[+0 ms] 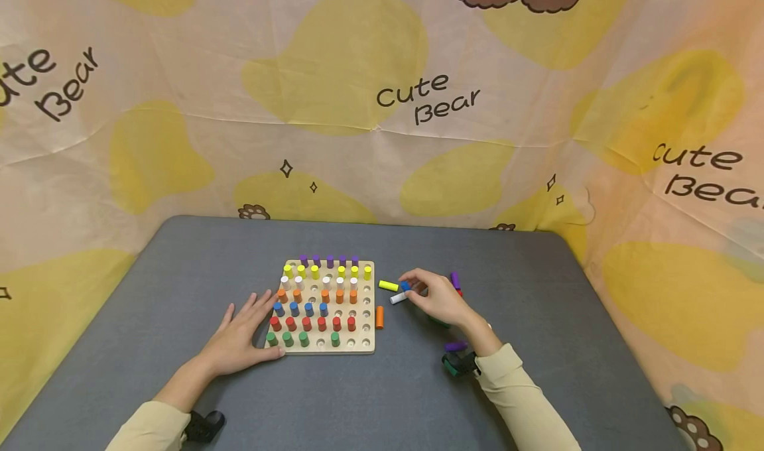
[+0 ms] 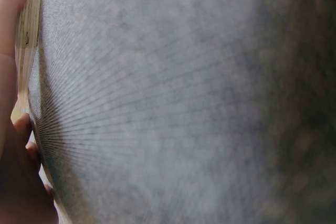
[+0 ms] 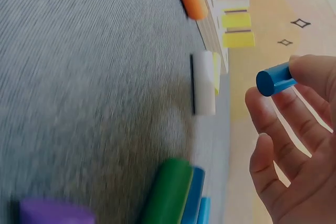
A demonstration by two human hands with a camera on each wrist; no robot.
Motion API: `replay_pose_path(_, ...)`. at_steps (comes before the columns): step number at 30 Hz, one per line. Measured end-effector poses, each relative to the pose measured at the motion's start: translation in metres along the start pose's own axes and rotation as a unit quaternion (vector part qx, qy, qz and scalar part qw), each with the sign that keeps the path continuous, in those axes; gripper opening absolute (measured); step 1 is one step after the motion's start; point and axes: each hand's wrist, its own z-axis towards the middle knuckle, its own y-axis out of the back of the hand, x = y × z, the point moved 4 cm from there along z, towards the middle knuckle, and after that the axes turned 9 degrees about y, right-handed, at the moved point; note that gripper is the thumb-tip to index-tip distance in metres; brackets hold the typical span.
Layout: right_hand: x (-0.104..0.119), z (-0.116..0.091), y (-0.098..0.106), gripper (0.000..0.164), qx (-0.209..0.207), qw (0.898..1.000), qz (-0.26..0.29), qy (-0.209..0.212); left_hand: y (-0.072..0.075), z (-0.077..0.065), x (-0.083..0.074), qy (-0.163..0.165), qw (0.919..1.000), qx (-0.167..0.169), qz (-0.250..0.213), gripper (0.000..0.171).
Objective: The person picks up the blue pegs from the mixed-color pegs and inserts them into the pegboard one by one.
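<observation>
While the left hand (image 1: 241,338) lies with fingers spread at the eight o'clock side of the pegboard (image 1: 359,334), thumb at its near corner, the right hand (image 1: 438,298) pinches a blue peg (image 3: 275,80) above the table (image 1: 334,404), toward three o'clock. Loose around three o'clock lie an orange peg (image 1: 379,318), just beside the board, a yellow peg (image 1: 388,286) and a white peg (image 1: 398,298).

Patterned backdrop (image 1: 334,60) behind grey table (image 1: 334,404)

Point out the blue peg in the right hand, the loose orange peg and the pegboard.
Blue peg (image 3: 278,78): right wrist view, on its curved side.
Loose orange peg (image 1: 379,318): head view, middle of its side.
Pegboard (image 1: 359,335): head view, bare surface between holes.
</observation>
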Motion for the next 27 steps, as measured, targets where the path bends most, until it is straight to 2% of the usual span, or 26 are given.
replay_pose_path(5, 0.006, 0.007, -0.008, 0.021, -0.004, 1.0, 0.004, -0.003, 0.0, -0.001, 0.0, 0.003, 1.0, 0.004, -0.001, 0.104)
replay_pose_path(27, 0.046, 0.032, -0.047, 0.02, 0.016, 0.998, 0.031, 0.054, 0.0, -0.002, -0.001, 0.004, 1.0, 0.001, 0.001, 0.104)
